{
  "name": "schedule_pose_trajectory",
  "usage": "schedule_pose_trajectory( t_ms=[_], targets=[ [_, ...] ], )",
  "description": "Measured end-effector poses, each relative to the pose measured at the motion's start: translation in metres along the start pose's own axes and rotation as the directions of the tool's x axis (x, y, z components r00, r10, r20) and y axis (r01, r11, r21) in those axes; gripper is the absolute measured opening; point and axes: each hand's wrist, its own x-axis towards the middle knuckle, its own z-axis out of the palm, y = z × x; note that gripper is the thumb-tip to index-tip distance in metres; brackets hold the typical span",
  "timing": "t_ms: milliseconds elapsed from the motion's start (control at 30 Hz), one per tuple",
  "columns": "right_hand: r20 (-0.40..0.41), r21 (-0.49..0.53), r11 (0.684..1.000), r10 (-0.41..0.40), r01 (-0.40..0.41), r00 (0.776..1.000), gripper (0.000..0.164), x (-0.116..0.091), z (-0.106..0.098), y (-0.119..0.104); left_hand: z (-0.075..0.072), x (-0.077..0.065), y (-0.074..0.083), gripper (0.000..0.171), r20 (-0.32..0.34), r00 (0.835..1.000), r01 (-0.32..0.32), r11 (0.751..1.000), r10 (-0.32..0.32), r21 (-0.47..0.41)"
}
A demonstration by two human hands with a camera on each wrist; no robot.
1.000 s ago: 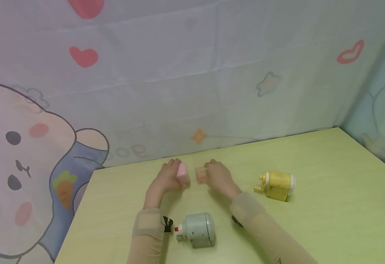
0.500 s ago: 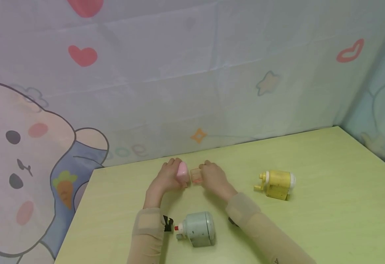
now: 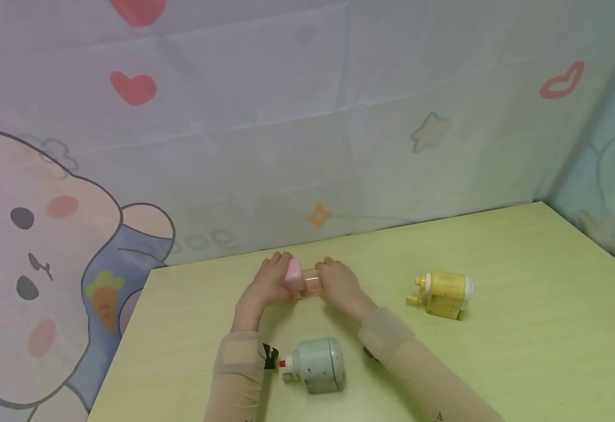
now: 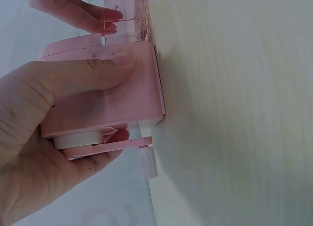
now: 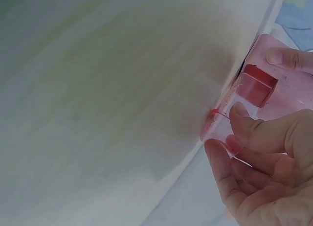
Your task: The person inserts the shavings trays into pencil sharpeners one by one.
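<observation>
A pink crank pencil sharpener (image 4: 98, 96) stands near the table's back edge, and my left hand (image 3: 270, 282) grips its body, thumb across one side. Its crank arm and pale knob (image 4: 147, 162) face the left wrist camera. Between thumb and fingers my right hand (image 3: 340, 287) pinches a clear shavings drawer (image 5: 224, 123) with a reddish tint. The drawer's inner end meets the square opening (image 5: 257, 86) in the sharpener and seems partly inside; how deep, I cannot tell. A few shavings cling to the drawer's lower side.
In front of the hands, a grey-blue crank sharpener (image 3: 315, 364) stands between the forearms. A yellow crank sharpener (image 3: 444, 295) is on the right. Beside the left sleeve shows a small black object (image 3: 270, 356). A printed cloth (image 3: 286, 129) hangs behind the table.
My right hand has moved left with the clear drawer, closing the gap to the pink sharpener. The left hand has stayed almost still on the sharpener's body.
</observation>
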Motion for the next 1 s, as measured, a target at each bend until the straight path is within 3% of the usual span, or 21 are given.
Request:
schedule_pose_trajectory(
  t_ms=[467,867,1000],
  targets=[
    [0.009,0.03,0.999,-0.019,0.019,1.0,0.04,0.0,0.0009,-0.0023,0.0016,-0.0015,0.0005,0.069,-0.012,0.999,-0.043,0.999,0.043,0.01],
    [-0.013,0.059,0.997,-0.052,0.052,0.999,0.03,0.0021,0.0033,-0.0025,0.0003,-0.001,0.0042,0.069,0.001,0.999,-0.042,0.999,0.042,0.028],
    [-0.018,0.087,0.995,-0.056,0.058,0.998,0.022,0.0028,0.0027,-0.0043,-0.0006,-0.0002,0.007,0.068,0.007,0.998,-0.07,0.997,0.07,0.035]
  ],
)
